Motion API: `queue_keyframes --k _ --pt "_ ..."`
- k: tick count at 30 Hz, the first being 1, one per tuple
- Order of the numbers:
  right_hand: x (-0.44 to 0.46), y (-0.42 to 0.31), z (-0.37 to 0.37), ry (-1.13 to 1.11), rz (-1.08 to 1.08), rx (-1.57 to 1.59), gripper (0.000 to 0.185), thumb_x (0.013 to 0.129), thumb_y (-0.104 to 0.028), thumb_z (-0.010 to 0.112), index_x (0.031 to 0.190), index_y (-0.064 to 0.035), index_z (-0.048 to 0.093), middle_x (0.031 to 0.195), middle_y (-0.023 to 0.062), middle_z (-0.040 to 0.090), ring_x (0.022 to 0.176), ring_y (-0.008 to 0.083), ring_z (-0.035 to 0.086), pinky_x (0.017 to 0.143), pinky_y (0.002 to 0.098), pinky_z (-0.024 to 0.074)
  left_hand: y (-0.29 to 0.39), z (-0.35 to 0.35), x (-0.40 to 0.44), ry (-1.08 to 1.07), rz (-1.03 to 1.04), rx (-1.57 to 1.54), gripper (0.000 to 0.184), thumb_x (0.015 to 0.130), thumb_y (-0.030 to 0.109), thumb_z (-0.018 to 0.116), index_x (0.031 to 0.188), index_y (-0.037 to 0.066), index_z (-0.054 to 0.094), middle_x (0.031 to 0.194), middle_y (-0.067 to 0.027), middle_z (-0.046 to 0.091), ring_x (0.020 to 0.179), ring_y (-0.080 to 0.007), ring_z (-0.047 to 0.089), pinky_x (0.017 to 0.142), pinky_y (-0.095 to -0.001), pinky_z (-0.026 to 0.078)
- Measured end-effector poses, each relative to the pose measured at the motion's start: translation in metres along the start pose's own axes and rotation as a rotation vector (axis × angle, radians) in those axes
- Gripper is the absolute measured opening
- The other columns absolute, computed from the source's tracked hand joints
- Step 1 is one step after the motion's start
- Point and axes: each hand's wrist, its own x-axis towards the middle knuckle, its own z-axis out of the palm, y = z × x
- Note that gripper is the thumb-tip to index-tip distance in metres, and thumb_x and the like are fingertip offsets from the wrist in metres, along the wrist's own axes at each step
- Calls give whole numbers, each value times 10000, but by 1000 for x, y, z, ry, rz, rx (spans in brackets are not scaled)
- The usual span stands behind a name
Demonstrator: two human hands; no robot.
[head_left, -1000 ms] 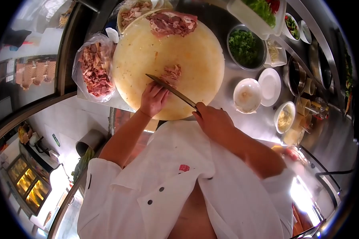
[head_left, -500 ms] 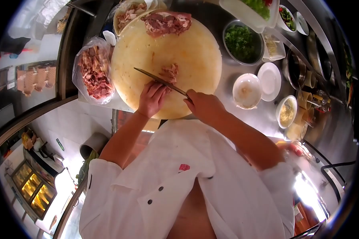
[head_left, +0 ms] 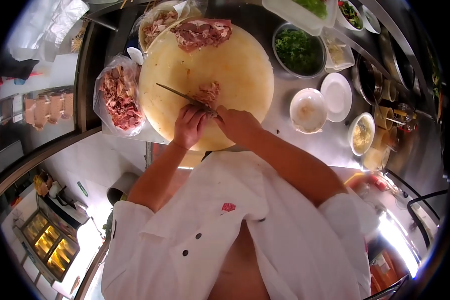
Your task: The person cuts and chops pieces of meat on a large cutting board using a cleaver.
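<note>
A knife (head_left: pixel 177 93) lies over the round cutting board (head_left: pixel 235 65), its blade pointing up and left. My right hand (head_left: pixel 235 124) is closed round its handle at the board's lower part. Just below the blade, my left hand (head_left: pixel 189 125) has its fingers bent and pressed together; what they hold, if anything, is hidden by the fingers and blade. Small cut meat pieces (head_left: pixel 208 92) lie right above the blade. A larger meat chunk (head_left: pixel 202 34) rests at the board's top edge.
Left of the board is a plastic bag of meat (head_left: pixel 120 97); a bowl of meat (head_left: pixel 157 26) stands at its upper left. To the right are a bowl of greens (head_left: pixel 299 50), a white bowl (head_left: pixel 309 111), a white plate (head_left: pixel 336 97) and a bowl of yellowish food (head_left: pixel 361 134).
The knife and my right hand have moved left across the board, nearer to my left hand. The whole view has shifted slightly. My left hand has stayed beside the blade.
</note>
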Motion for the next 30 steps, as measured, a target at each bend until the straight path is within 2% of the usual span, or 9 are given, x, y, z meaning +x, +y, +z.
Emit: queue_keyframes --k 3,7,11,15,19,21,24,27,30 --pt "-20 5 -17 -1 23 26 296 1104 -358 534 1129 -62 529 874 182 715 762 424 697 669 532 554 1 -2 0 30 18 -1 190 899 36 757 1086 31 722 1160 -122 674 1095 -391 641 915 -463 585" --pt "-64 -8 -52 -128 112 -3 289 1106 -357 533 1131 -69 526 900 178 720 765 418 699 669 538 546 1 2 -8 79 -5 -3 200 888 18 762 1084 27 721 1155 -132 668 1100 -398 641 917 -468 587" --pt "-85 -18 -50 -148 130 6 292 1111 -353 522 1139 -62 524 908 189 719 768 417 703 672 545 546 -3 3 -13 49 -38 4 196 874 13 772 1061 22 716 1146 -139 668 1083 -404 641 911 -477 586" --pt "-59 -18 -24 -125 135 31 303 1111 -353 518 1148 -53 520 913 202 719 772 428 706 684 551 557 -3 3 -8 48 -32 -34 207 869 15 770 1066 27 712 1141 -140 671 1069 -409 635 906 -482 578" --pt "-11 -8 11 -27 23 19 312 1101 -357 532 1152 -49 522 920 213 727 771 441 708 696 556 564 -1 0 -6 20 -51 -49 207 889 22 749 1092 32 712 1142 -137 673 1071 -409 632 907 -479 572" --pt "6 -7 10 -19 -29 -22 316 1095 -357 545 1154 -47 526 908 222 726 779 447 706 701 557 562 -1 -1 -1 23 -49 -50 203 902 26 738 1103 31 713 1145 -135 673 1074 -406 633 909 -480 571" --pt "12 16 0 40 -23 129 307 1087 -351 563 1155 -52 535 878 226 721 795 454 698 700 559 547 1 -5 -1 37 -31 -49 201 913 29 733 1113 28 715 1156 -130 672 1085 -396 637 918 -481 571" --pt "-11 24 -27 51 8 100 336 1108 -360 514 1208 -42 554 868 193 743 809 431 717 716 543 563 3 -6 -7 57 -24 -40 207 907 21 743 1113 26 718 1178 -124 670 1107 -382 641 936 -472 574" --pt "-40 19 -47 -6 70 74 312 1109 -357 515 1164 -52 549 866 184 738 790 430 715 713 545 560 4 -5 -12 80 -36 -50 209 899 11 752 1105 23 719 1198 -121 667 1123 -371 644 948 -462 577"
